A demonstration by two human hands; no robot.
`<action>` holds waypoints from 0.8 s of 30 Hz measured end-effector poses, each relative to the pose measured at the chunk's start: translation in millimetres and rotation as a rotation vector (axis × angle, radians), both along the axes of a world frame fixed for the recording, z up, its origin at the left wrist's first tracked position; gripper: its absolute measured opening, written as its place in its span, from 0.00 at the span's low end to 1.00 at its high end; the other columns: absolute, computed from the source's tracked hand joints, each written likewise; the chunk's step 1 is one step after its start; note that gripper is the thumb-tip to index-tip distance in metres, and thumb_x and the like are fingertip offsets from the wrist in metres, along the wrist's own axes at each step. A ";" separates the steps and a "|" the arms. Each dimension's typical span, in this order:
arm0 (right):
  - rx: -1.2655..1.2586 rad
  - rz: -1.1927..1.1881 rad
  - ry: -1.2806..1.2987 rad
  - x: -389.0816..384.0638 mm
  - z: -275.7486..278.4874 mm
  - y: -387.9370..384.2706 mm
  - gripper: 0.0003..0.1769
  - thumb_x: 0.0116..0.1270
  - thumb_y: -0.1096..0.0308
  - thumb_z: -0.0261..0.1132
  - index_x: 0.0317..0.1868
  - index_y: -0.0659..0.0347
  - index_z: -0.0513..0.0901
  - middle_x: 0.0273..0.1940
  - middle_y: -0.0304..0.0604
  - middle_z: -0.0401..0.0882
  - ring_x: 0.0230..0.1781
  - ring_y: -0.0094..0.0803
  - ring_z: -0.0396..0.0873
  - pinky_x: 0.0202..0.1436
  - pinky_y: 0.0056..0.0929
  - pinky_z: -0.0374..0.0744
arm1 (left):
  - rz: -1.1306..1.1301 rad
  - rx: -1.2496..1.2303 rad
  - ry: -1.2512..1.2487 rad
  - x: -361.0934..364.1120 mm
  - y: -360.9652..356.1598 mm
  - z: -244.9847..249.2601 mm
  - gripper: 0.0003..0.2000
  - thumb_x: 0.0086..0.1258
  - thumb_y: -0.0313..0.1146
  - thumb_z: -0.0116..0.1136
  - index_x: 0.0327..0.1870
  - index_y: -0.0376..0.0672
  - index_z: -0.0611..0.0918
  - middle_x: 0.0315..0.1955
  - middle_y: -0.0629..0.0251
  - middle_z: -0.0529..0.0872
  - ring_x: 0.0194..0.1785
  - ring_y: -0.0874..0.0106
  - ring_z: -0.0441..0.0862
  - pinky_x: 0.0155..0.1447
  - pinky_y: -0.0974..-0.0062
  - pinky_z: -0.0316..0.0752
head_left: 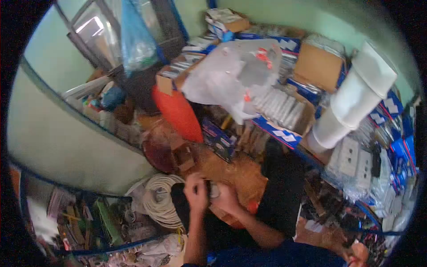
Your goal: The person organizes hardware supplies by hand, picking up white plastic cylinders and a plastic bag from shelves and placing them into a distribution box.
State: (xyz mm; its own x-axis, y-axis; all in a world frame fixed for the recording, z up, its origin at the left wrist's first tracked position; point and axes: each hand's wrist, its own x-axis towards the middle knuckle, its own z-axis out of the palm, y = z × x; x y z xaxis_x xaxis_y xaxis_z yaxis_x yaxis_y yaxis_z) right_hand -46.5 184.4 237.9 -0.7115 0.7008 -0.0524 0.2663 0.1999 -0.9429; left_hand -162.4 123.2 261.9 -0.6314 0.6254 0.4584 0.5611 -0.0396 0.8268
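Low in the middle of the head view, my left hand (195, 192) and my right hand (226, 199) are close together above a brown work surface (247, 175). Between them is a small object (214, 191) with a pale face and a dark edge, too blurred to name. The fingers of my right hand are wrapped round it. My left hand is curled beside its dark edge, and what its fingers hold is unclear. A small open cardboard box (183, 155) lies just beyond my hands.
A white plastic bag (222, 73), boxes of packed parts (282, 107) and a white pipe-like piece (349, 104) fill the bench behind. Coiled cable (162, 200) lies at the left. A red panel (178, 113) stands beyond. Another person's hand (358, 254) shows at the lower right.
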 end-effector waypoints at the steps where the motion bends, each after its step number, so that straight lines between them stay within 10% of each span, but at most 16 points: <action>1: 0.019 -0.030 0.074 3.9 7.5 0.1 0.22 0.48 0.61 0.75 0.42 0.62 0.83 0.40 0.53 0.84 0.41 0.51 0.82 0.48 0.45 0.76 | 0.075 -0.053 -0.209 0.2 1.8 14.8 0.06 0.71 0.27 0.54 0.37 0.34 0.82 0.34 0.59 0.84 0.44 0.66 0.81 0.52 0.71 0.72; 11: 0.288 0.040 0.044 -2.3 -9.0 -2.2 0.24 0.44 0.58 0.76 0.41 0.60 0.83 0.37 0.51 0.84 0.41 0.53 0.82 0.45 0.49 0.77 | 0.023 -0.168 0.277 18.1 -21.9 0.6 0.04 0.65 0.25 0.58 0.36 0.34 0.80 0.39 0.54 0.82 0.46 0.56 0.79 0.53 0.65 0.73; 17: -0.031 0.348 0.019 6.9 19.5 4.7 0.22 0.50 0.51 0.78 0.40 0.56 0.86 0.31 0.45 0.85 0.37 0.42 0.85 0.44 0.40 0.79 | 0.370 -0.198 -0.436 -49.6 -61.4 -80.2 0.15 0.73 0.38 0.56 0.41 0.30 0.80 0.34 0.61 0.83 0.40 0.71 0.80 0.48 0.72 0.75; 20: -0.165 0.434 0.410 -9.5 9.9 -2.9 0.28 0.54 0.56 0.78 0.51 0.63 0.83 0.61 0.51 0.73 0.60 0.36 0.76 0.61 0.35 0.73 | -0.219 0.403 -1.585 -60.0 -92.7 -81.6 0.13 0.74 0.46 0.54 0.44 0.44 0.79 0.36 0.62 0.83 0.40 0.65 0.83 0.46 0.64 0.80; 22: -0.253 0.528 0.500 -13.9 1.0 -9.8 0.32 0.56 0.62 0.77 0.60 0.65 0.79 0.77 0.49 0.47 0.73 0.36 0.60 0.72 0.35 0.62 | -0.167 0.535 -1.728 -44.0 -86.7 -86.6 0.11 0.75 0.45 0.52 0.44 0.48 0.79 0.36 0.63 0.83 0.41 0.65 0.83 0.47 0.63 0.80; 24: -0.426 0.500 0.463 -14.5 -7.8 -10.6 0.37 0.57 0.62 0.76 0.66 0.64 0.73 0.77 0.48 0.50 0.72 0.34 0.60 0.71 0.36 0.62 | -0.282 0.673 -1.677 -34.6 -89.2 -105.1 0.10 0.77 0.44 0.49 0.49 0.51 0.78 0.42 0.62 0.82 0.46 0.64 0.82 0.51 0.62 0.80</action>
State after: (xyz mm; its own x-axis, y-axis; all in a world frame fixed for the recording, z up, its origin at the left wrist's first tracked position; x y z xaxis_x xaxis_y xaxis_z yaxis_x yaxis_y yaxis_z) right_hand -61.0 173.8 230.1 -0.9508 0.2795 0.1334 -0.1962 -0.2102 -0.9578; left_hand -197.1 34.0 156.8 -0.5567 0.7803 -0.2850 -0.8291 -0.5002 0.2498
